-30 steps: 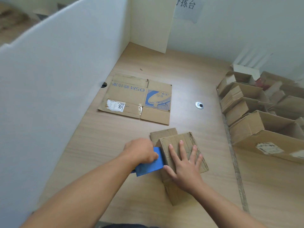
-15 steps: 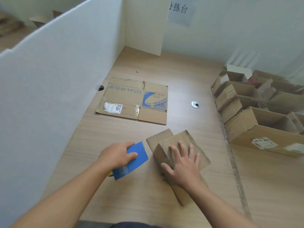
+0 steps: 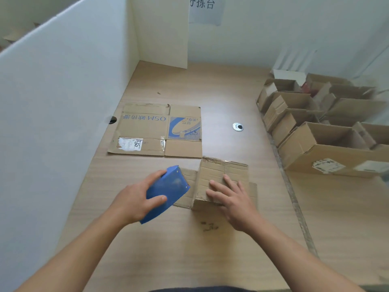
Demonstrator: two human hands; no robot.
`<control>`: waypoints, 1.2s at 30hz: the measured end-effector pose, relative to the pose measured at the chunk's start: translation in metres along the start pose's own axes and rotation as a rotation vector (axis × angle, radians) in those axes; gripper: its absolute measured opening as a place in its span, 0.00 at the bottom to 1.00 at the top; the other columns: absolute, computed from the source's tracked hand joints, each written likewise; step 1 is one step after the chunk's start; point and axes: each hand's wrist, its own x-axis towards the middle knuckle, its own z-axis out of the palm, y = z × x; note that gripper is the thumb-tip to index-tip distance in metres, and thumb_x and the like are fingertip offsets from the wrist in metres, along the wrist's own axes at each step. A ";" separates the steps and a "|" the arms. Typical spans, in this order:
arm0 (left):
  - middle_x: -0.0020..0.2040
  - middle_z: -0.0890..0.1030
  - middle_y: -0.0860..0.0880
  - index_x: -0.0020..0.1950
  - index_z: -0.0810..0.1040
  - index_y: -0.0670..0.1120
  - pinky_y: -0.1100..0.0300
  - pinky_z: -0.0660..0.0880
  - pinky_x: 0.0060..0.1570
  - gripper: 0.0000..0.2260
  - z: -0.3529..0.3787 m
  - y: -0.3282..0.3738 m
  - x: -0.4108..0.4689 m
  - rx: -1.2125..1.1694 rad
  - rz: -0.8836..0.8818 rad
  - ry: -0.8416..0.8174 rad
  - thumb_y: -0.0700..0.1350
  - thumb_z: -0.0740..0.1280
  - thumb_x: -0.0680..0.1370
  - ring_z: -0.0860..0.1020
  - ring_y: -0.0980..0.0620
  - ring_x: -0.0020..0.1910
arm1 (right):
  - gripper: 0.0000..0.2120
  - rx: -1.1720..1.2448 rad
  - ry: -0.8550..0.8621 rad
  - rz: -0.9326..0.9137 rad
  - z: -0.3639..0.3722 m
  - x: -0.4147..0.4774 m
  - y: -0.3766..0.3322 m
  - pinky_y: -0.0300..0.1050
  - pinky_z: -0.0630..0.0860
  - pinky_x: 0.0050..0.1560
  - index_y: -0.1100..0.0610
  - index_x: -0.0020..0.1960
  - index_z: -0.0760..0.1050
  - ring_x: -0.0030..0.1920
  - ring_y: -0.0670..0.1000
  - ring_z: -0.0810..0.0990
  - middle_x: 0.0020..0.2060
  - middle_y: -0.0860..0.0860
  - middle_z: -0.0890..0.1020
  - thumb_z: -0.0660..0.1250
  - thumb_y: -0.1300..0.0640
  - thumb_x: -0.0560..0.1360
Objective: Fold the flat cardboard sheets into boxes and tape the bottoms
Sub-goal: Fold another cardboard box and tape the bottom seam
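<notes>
cardboard box (image 3: 223, 169) under flat right hand (image 3: 235, 201) | left hand (image 3: 132, 201) grips blue tape dispenser (image 3: 168, 188) | flat sheet (image 3: 145, 127) beyond

I see a light wood-grain tabletop (image 3: 231, 91), a white partition (image 3: 52, 102) along my left, and a white wall (image 3: 263, 28) behind with a paper sign (image 3: 205, 9) on it.

Tape dispenser (image 3: 166, 192): solid blue, a paler scuff mid-face.
Small box (image 3: 221, 175): plain brown cardboard with fine parallel crease lines across the top.
Flat sheet (image 3: 145, 127): same brown, blue lettering, one panel with a blue-and-white striped swoosh. It has a white label (image 3: 130, 143) with black marks.
Table (image 3: 221, 91): pale wood grain, a few dark smudges near the front.
Partition (image 3: 52, 98): white.
Paper sign (image 3: 205, 9): pale grey-white, black characters.
Grommet (image 3: 237, 126): silver ring, black centre.
Open boxes (image 3: 303, 152): brown, with white labels on the nearest.
</notes>
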 end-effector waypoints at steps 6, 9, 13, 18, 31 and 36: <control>0.62 0.77 0.63 0.67 0.47 0.80 0.54 0.76 0.49 0.31 0.005 0.008 0.003 0.154 0.246 0.038 0.67 0.58 0.68 0.77 0.51 0.50 | 0.35 -0.014 0.065 -0.086 0.005 -0.003 0.012 0.59 0.48 0.74 0.33 0.72 0.59 0.79 0.55 0.55 0.75 0.37 0.63 0.69 0.62 0.76; 0.55 0.75 0.67 0.67 0.48 0.81 0.65 0.69 0.39 0.30 0.009 0.006 0.005 0.214 0.362 0.079 0.68 0.56 0.68 0.74 0.54 0.43 | 0.35 -0.024 0.105 -0.151 0.009 -0.007 0.013 0.60 0.51 0.73 0.36 0.71 0.63 0.77 0.58 0.61 0.74 0.39 0.67 0.72 0.62 0.73; 0.51 0.83 0.59 0.74 0.61 0.66 0.62 0.74 0.32 0.29 0.015 0.000 0.010 0.339 0.545 0.231 0.64 0.61 0.73 0.79 0.50 0.38 | 0.31 0.046 0.115 -0.183 0.008 -0.012 0.013 0.57 0.45 0.74 0.36 0.71 0.66 0.79 0.53 0.53 0.75 0.40 0.65 0.69 0.59 0.75; 0.44 0.81 0.55 0.73 0.66 0.58 0.59 0.73 0.31 0.22 0.014 0.003 0.018 0.415 0.769 0.267 0.60 0.60 0.80 0.76 0.50 0.35 | 0.23 0.550 0.340 0.030 -0.021 -0.019 0.005 0.36 0.55 0.75 0.45 0.71 0.71 0.76 0.44 0.60 0.73 0.41 0.67 0.66 0.46 0.76; 0.42 0.80 0.51 0.73 0.67 0.57 0.57 0.77 0.33 0.21 0.015 0.017 0.022 0.509 1.019 0.262 0.55 0.63 0.80 0.77 0.49 0.33 | 0.14 0.738 0.206 -0.008 -0.048 -0.020 -0.028 0.36 0.72 0.60 0.50 0.64 0.80 0.62 0.39 0.75 0.59 0.41 0.80 0.65 0.52 0.80; 0.41 0.80 0.52 0.73 0.66 0.58 0.58 0.75 0.34 0.22 0.013 0.020 0.027 0.503 1.008 0.252 0.56 0.63 0.80 0.77 0.48 0.34 | 0.11 0.909 0.161 0.028 -0.055 -0.014 -0.031 0.30 0.74 0.53 0.53 0.62 0.80 0.59 0.39 0.76 0.59 0.49 0.79 0.65 0.59 0.81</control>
